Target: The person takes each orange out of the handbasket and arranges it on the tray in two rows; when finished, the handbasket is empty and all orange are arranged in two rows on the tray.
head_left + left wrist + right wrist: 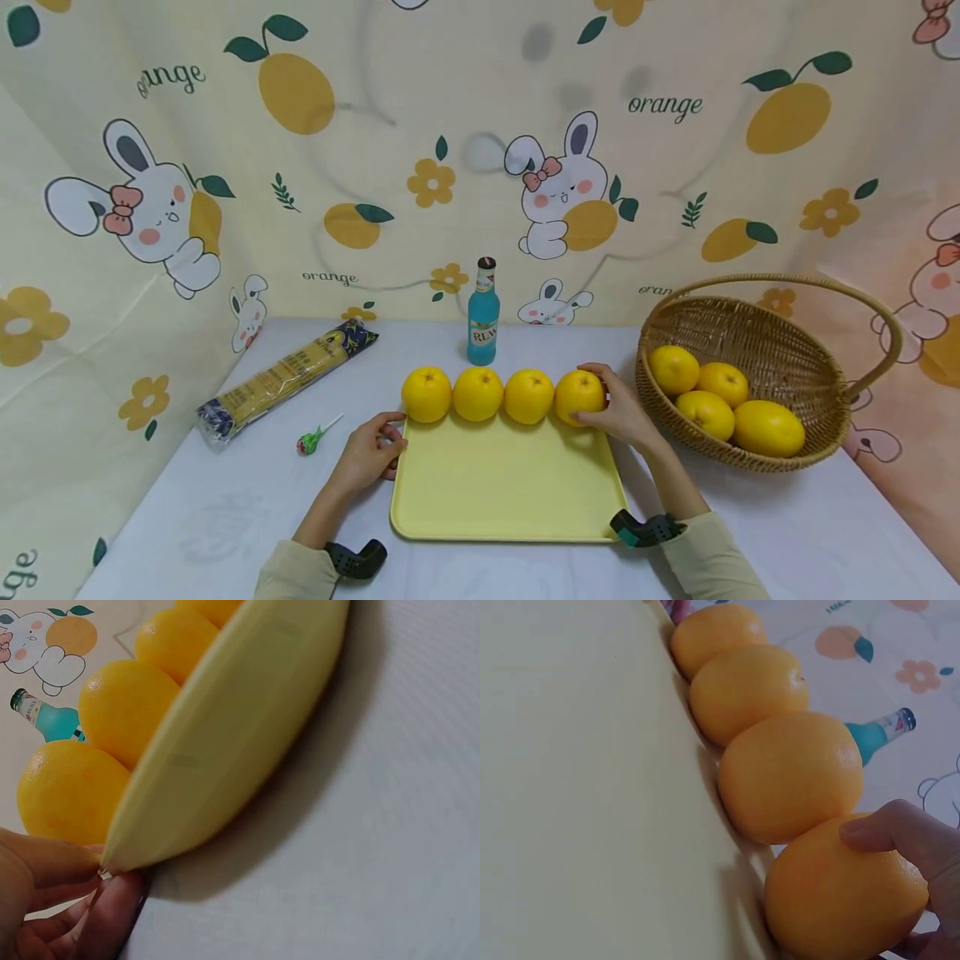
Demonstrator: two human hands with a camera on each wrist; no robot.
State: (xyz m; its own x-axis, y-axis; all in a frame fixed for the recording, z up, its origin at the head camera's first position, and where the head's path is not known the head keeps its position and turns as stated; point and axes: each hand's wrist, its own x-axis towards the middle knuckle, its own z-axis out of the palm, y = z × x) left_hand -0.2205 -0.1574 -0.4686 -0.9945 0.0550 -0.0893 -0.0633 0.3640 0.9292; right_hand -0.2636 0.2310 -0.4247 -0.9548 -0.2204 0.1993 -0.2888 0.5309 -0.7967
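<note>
A pale yellow tray lies on the white table, and several round yellow oranges stand in a row along its far edge. My left hand pinches the tray's left rim near the far corner, close to the leftmost orange. In the left wrist view, thumb and fingers meet on the tray's rim, and that side looks raised off the table. At the row's right end, my right hand grips the last orange. The right wrist view shows the thumb on top of this orange, which touches its neighbour.
Behind the row stands a blue glass bottle. To the right is a wicker basket with a tall handle and several yellow fruits inside. A bag of noodles and a lollipop lie at left. A printed cloth hangs behind.
</note>
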